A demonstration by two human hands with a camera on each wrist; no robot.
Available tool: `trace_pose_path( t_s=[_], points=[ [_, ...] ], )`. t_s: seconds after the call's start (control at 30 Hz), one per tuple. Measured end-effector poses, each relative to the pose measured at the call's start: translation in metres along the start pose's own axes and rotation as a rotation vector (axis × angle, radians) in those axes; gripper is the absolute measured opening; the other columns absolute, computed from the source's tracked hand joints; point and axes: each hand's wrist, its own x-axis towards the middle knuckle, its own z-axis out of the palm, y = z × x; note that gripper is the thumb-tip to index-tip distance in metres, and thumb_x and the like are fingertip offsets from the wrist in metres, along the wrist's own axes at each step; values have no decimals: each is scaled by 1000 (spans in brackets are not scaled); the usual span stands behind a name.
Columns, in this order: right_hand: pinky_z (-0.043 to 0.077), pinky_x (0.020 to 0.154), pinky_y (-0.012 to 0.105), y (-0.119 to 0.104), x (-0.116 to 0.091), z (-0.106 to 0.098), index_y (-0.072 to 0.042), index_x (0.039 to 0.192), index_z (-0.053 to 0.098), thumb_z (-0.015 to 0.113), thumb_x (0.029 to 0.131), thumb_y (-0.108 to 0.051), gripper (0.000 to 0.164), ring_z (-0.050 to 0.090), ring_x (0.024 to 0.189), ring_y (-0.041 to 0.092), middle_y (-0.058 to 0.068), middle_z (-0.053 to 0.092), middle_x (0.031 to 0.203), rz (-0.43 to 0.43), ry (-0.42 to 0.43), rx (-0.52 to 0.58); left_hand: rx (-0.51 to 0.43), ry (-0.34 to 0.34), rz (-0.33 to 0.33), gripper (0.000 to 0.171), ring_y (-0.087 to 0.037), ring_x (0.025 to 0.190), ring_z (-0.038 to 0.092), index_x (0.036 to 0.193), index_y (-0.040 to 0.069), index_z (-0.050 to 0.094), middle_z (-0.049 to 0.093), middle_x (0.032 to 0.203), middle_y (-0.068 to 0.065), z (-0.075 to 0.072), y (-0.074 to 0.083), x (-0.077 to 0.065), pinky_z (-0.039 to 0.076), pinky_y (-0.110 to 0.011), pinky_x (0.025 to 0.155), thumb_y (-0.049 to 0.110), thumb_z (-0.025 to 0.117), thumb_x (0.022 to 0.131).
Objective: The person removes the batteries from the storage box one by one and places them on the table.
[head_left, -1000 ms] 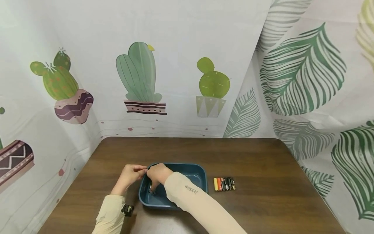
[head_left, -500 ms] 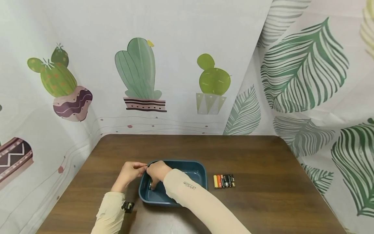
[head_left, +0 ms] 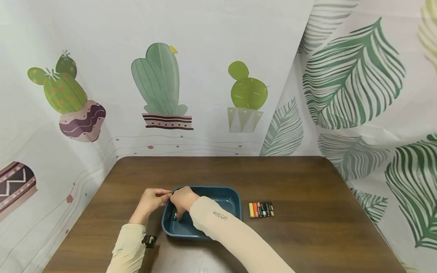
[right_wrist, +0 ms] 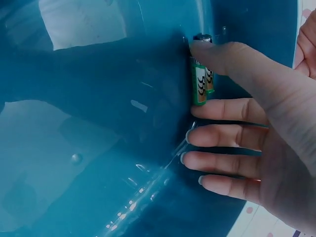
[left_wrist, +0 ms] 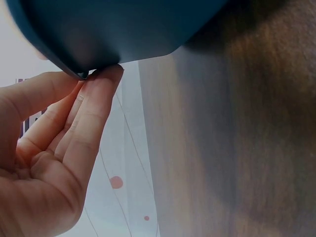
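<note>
A blue rectangular tray [head_left: 223,204] sits on the table. My left hand [head_left: 150,202] pinches its far left corner rim between thumb and fingers; in the left wrist view the fingertips [left_wrist: 104,79] lie against the outer wall. My right hand [head_left: 183,199] reaches down inside the tray's left end. In the right wrist view it pinches a green battery [right_wrist: 199,81] marked 555, with the thumb over the upper end and the index fingertip at the lower end. A second green battery [right_wrist: 210,81] stands close beside it, partly hidden by the thumb. The other fingers are extended.
Several batteries [head_left: 261,210], yellow, orange and dark, lie side by side in a row right of the tray. The brown wooden table [head_left: 307,227] extends around them. Behind it hangs a white cloth [head_left: 205,94] printed with cacti and leaves.
The head view has shifted, so the scene sits slightly higher in it. Both hands stay at the tray's left end, and the battery by the right thumb shows a little more clearly.
</note>
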Motion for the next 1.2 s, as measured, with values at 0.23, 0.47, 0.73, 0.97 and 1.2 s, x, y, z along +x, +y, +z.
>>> trace_pose_path(
  t_s=[0.23, 0.47, 0.73, 0.97, 1.2],
  points=[
    [51, 85, 28, -2, 2, 0, -29, 119, 64, 80, 66, -61, 65, 60, 98, 5, -14, 66, 110, 15, -7, -29, 30, 14, -47, 18, -20, 78, 69, 101, -9, 71, 70, 97, -23, 1, -1, 1, 58, -29, 66, 2, 67, 87],
    [51, 84, 27, -4, 6, 4, -31, 123, 62, 78, 65, -64, 69, 59, 97, 4, -15, 65, 111, 31, -6, -49, 61, 20, -65, 19, -24, 78, 69, 102, -11, 70, 70, 97, -23, 3, 1, 0, 58, -28, 65, 1, 67, 88],
    [50, 85, 26, -4, 6, 3, -31, 127, 60, 77, 67, -64, 70, 58, 102, 4, -15, 63, 115, 25, 9, -76, 70, 28, -51, 18, -22, 76, 68, 101, -11, 70, 70, 97, -23, 3, 1, 1, 57, -27, 63, 0, 66, 87],
    [51, 83, 25, -2, 0, 2, -31, 122, 63, 76, 69, -62, 62, 59, 99, 4, -15, 65, 111, 23, 7, -67, 64, 26, -61, 19, -20, 75, 68, 101, -10, 71, 70, 95, -21, 4, 2, 1, 57, -27, 63, 3, 69, 87],
    [52, 80, 25, 3, -3, 4, -28, 112, 68, 76, 69, -61, 55, 61, 89, 4, -13, 67, 103, 23, 22, -54, 74, 39, -62, 19, -17, 73, 66, 102, -9, 71, 70, 95, -21, 3, 0, 1, 57, -27, 63, 2, 67, 87]
  ],
)
